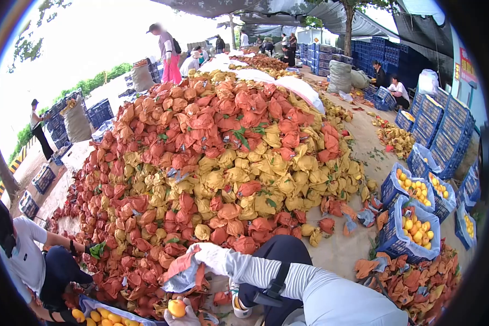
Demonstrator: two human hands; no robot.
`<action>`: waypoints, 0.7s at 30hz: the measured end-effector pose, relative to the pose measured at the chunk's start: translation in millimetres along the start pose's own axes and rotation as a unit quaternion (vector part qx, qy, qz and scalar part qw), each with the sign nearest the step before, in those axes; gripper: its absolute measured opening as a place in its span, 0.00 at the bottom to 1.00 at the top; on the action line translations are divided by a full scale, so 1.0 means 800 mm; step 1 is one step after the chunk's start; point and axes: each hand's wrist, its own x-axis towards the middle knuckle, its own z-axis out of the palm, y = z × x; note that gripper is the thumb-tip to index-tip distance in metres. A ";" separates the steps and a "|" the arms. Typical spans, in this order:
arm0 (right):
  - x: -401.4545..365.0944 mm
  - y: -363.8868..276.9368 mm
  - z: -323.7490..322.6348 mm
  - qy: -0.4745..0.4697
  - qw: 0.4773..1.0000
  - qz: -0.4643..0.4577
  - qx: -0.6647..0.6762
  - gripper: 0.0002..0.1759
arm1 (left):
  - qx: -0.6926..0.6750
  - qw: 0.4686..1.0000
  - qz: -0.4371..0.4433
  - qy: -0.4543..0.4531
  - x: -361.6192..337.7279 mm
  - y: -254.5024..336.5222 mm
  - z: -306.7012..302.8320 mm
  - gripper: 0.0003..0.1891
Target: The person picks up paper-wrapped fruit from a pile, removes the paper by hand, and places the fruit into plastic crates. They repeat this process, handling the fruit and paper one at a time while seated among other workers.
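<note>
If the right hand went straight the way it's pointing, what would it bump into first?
Past the torn paper bag it holds, the right hand would probably meet the heap of orange paper-wrapped bundles, though depth is unclear.

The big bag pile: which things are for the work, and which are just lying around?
Probably for the work:
left hand, holding a yellow fruit
right hand, holding an opened paper bag
big pile of bags
blue crates of fruit

Probably just lying about:
crumpled bags on the ground
green leaves on the pile
</note>
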 end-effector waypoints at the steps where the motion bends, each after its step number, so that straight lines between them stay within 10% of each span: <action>1: -0.035 -0.071 -0.009 0.024 0.993 0.008 -0.116 0.12 | 0.009 1.000 -0.008 -0.010 0.006 -0.007 0.005 0.27; 6: -0.246 -0.291 -0.122 0.307 0.937 -0.167 -0.008 0.14 | 0.256 0.964 0.030 -0.066 0.039 -0.024 0.010 0.20; 9: -0.399 -0.367 -0.136 0.329 0.777 -0.522 0.127 0.16 | 0.156 0.985 -0.010 -0.071 0.037 -0.029 0.049 0.24; 10: -0.488 -0.344 -0.217 0.219 0.794 -0.561 0.083 0.18 | 0.170 0.985 0.018 -0.022 0.026 -0.035 0.072 0.26; 12: -0.586 -0.297 -0.265 0.587 0.539 -0.589 0.134 0.18 | 0.142 0.989 -0.026 -0.023 0.028 -0.021 0.074 0.28; 14: -0.796 -0.176 -0.388 0.804 0.415 -0.421 0.064 0.26 | 0.106 0.992 -0.068 -0.021 0.025 -0.019 0.080 0.30; 17: -0.819 -0.126 -0.225 0.994 0.074 0.071 -0.037 0.39 | 0.139 0.990 -0.030 -0.011 0.013 -0.019 0.107 0.26; 21: -0.769 -0.165 -0.130 0.963 -0.067 0.245 -0.087 0.52 | 0.134 0.987 -0.067 -0.051 0.037 0.002 0.053 0.29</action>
